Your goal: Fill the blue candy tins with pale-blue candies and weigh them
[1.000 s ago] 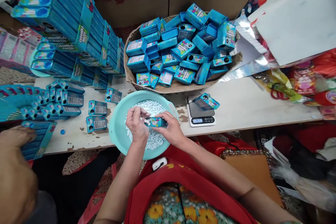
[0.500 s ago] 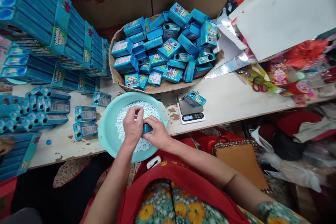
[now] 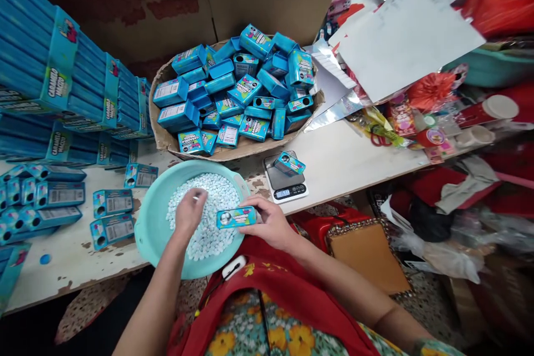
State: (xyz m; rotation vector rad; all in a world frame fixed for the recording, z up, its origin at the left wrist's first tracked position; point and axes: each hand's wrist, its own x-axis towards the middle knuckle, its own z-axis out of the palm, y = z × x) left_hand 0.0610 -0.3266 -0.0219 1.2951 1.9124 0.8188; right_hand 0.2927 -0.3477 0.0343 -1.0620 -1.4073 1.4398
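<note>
My right hand [image 3: 273,225] grips a small blue candy box [image 3: 240,217] by its right end, above the right side of a turquoise basin [image 3: 144,233]. The box lies on its side in the air, and whitish candies show in its round hole. Small pale candies [image 3: 212,245] cover the basin's bottom. Over them my left hand [image 3: 191,211] is closed, thumb and fingers drawn together; what they hold, if anything, is hidden. Right of the basin, another blue box [image 3: 290,163] rests tilted on a digital scale [image 3: 284,189].
Behind the basin stands a cut-down carton [image 3: 250,147] heaped with blue boxes. Several boxes [image 3: 112,203] and tall stacks of blue packs [image 3: 62,78] are at the left, with a blue cap [image 3: 45,259]. Paper sheets [image 3: 409,39] and wrappers clutter the right.
My hands have parted: the left moved left over the candies, while the right turned the box so its holed face shows. The camera view has shifted to the right.
</note>
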